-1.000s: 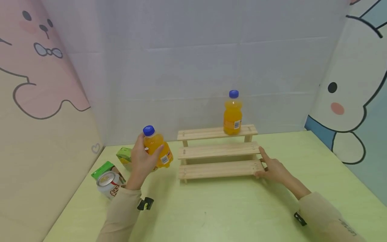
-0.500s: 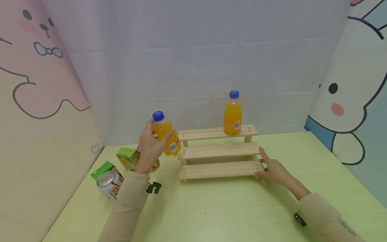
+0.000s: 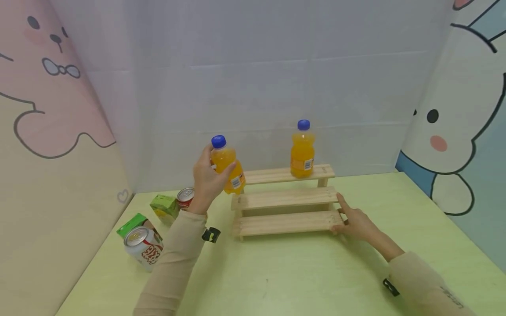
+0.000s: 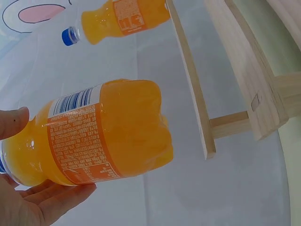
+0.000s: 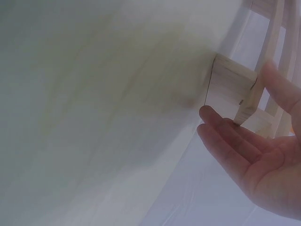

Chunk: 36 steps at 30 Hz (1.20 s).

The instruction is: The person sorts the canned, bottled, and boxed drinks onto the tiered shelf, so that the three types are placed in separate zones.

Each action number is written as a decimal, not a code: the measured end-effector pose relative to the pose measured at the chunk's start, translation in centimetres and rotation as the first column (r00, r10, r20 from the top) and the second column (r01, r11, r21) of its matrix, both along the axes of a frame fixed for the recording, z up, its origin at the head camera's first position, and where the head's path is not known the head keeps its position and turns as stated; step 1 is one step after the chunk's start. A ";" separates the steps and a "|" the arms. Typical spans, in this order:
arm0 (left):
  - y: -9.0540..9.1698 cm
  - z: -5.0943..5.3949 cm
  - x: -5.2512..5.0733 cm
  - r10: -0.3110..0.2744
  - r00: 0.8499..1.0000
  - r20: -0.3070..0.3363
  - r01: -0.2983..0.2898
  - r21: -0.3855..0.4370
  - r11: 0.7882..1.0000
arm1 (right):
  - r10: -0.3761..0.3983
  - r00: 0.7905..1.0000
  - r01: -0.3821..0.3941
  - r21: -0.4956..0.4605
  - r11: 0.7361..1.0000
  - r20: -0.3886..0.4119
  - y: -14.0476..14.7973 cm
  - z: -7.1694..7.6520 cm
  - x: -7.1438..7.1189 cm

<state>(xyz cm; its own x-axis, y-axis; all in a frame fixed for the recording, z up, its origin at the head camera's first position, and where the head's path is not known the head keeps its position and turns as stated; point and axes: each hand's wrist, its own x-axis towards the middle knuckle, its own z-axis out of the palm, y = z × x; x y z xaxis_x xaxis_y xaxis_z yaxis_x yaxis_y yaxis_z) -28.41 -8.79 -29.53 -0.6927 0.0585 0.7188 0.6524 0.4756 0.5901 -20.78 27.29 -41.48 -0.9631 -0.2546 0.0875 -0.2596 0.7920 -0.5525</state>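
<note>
My left hand [image 3: 209, 180] grips an orange drink bottle [image 3: 229, 171] with a blue cap, tilted, just in front of the left end of a three-step wooden rack [image 3: 288, 199]. In the left wrist view the bottle [image 4: 131, 127] lies between thumb and fingers, its base pointing towards the rack [image 4: 190, 77] without visible contact. A second orange bottle [image 3: 302, 153] stands upright on the top step, right of its middle. My right hand [image 3: 357, 224] holds the rack's right end; the right wrist view shows the thumb and fingers on either side of a shelf end [image 5: 249, 106].
On the table's left side are a white can [image 3: 144, 250], a green-topped carton [image 3: 136, 224], a green carton [image 3: 164, 207] and a red can [image 3: 185, 197] partly behind my left hand. A pale curtain [image 3: 253, 96] hangs behind the rack, with printed panels at both sides.
My left hand has carried its bottle up and to the right, towards the rack's top step, uncovering the red can. My right hand has stayed at the rack.
</note>
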 end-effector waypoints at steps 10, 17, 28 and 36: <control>1.8 -0.2 -1.6 0.013 0.999 -0.045 -0.012 0.008 1.000 | 0.000 1.000 0.000 0.006 1.000 -0.010 0.0 0.1 0.0; 3.0 -0.4 -2.8 0.015 0.995 -0.097 -0.012 0.031 0.999 | -0.007 1.000 0.007 0.004 1.000 -0.006 -0.1 0.1 0.1; 4.4 -0.7 -4.2 0.044 0.993 -0.105 -0.040 0.045 0.998 | 0.002 1.000 -0.002 -0.009 1.000 -0.013 -0.2 0.1 0.1; 5.7 -0.6 -5.0 0.032 0.998 -0.063 -0.032 0.002 1.000 | -0.005 1.000 0.005 -0.011 1.000 -0.019 -0.2 0.1 0.1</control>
